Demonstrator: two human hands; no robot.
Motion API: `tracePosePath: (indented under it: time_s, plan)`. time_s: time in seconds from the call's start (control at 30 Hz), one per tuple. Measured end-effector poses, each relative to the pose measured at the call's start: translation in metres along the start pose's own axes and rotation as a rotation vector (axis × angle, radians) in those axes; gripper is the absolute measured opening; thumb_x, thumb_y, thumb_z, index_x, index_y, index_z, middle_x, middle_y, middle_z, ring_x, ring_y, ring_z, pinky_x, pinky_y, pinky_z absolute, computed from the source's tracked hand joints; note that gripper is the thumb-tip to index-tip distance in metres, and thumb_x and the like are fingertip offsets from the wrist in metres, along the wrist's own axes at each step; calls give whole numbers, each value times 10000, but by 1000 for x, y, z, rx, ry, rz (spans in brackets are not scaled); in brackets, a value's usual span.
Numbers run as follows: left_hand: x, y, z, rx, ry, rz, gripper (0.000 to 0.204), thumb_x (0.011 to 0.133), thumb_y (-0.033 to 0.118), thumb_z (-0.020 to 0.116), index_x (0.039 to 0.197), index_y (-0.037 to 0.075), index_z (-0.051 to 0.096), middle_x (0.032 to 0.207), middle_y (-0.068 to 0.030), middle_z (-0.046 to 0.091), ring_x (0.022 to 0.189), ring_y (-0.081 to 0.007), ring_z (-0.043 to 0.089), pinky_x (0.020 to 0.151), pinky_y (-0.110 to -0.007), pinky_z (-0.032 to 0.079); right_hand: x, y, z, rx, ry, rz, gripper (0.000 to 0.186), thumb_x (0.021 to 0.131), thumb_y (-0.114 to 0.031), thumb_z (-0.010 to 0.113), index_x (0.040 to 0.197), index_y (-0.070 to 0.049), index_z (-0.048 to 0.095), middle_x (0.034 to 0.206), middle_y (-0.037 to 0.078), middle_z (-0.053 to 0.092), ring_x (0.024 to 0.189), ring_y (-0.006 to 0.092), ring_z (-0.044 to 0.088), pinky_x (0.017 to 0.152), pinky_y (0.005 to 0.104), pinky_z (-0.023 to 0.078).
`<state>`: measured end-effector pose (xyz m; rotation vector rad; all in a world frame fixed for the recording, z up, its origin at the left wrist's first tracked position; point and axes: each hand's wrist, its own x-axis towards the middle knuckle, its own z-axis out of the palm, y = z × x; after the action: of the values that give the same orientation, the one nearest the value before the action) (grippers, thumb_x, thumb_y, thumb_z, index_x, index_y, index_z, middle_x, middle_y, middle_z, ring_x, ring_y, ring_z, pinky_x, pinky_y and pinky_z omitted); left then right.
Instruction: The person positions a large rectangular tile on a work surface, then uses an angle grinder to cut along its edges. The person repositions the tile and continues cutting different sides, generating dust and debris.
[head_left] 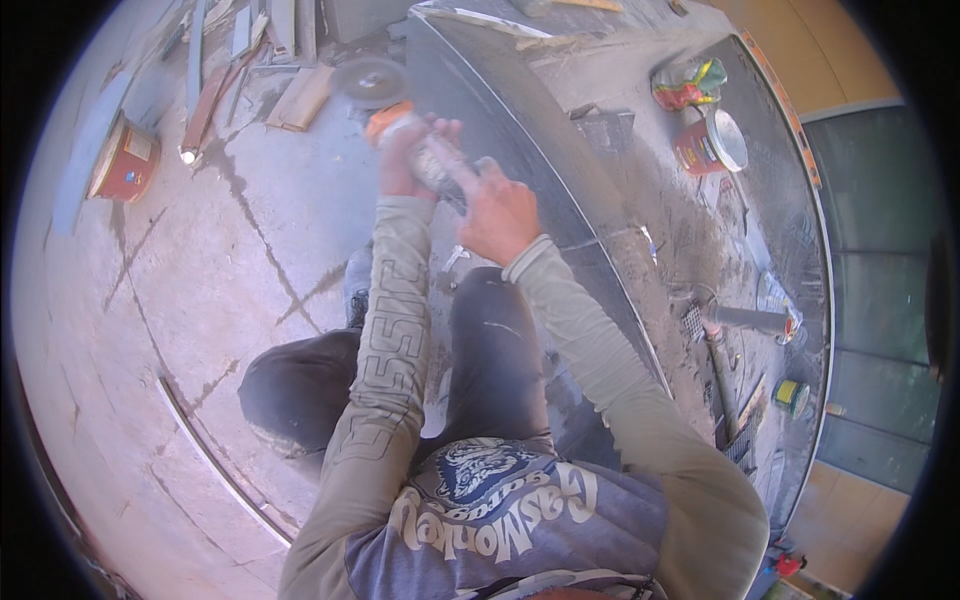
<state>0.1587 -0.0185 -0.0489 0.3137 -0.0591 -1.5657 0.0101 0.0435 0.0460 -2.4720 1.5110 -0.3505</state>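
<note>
My left hand is closed on an angle grinder with an orange head, near its front. My right hand grips the tool's rear body. The round disc looks blurred, at or close to the near end of a dark panelled step face with a pale edge; whether it touches is unclear. Pale dust hazes the area below the disc. My bent knees are below my hands.
Loose planks and a red-brown bucket lie on the cracked floor at left. The raised ledge holds a white-rimmed bucket, a colourful bag, a tube and a green tin. Glazing borders the far right.
</note>
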Motion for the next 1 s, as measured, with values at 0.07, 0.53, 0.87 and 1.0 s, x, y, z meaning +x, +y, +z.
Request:
tracePosePath:
  time_s: [0.07, 0.53, 0.87, 1.0]
  plan:
    - [-19, 9, 7, -42, 21, 32, 357, 885, 182, 674, 1133, -66, 607, 1078, -188, 685, 1091, -387, 669, 983, -508, 553, -5, -10, -5, -19, -36, -27, 948, 746, -137, 740, 1581, -392, 370, 1008, 186, 639, 812, 413, 701, 692, 513, 577]
    - [35, -6, -17, -226, 56, -5, 248, 822, 191, 643, 993, 18, 597, 986, -114, 677, 1014, -361, 704, 864, -558, 579, -91, 142, -110, -23, -62, 173, 336, 924, -198, 666, 1248, -142, 734, 1010, 118, 781, 855, 221, 734, 839, 361, 600]
    - [-4, -94, 22, -241, 7, -134, 223, 828, 187, 654, 988, 41, 600, 968, -98, 683, 1006, -346, 705, 844, -530, 580, -244, 210, -225, -425, 163, 598, 292, 894, -207, 636, 1151, -131, 750, 995, 169, 752, 924, 358, 720, 884, 436, 558]
    - [-15, -104, 26, -220, -39, -176, 219, 827, 175, 663, 989, 38, 605, 957, -91, 682, 1006, -339, 701, 844, -513, 578, -285, 262, -226, -729, -11, 675, 263, 928, -223, 613, 1142, -152, 747, 1078, 183, 742, 984, 393, 703, 898, 471, 553]
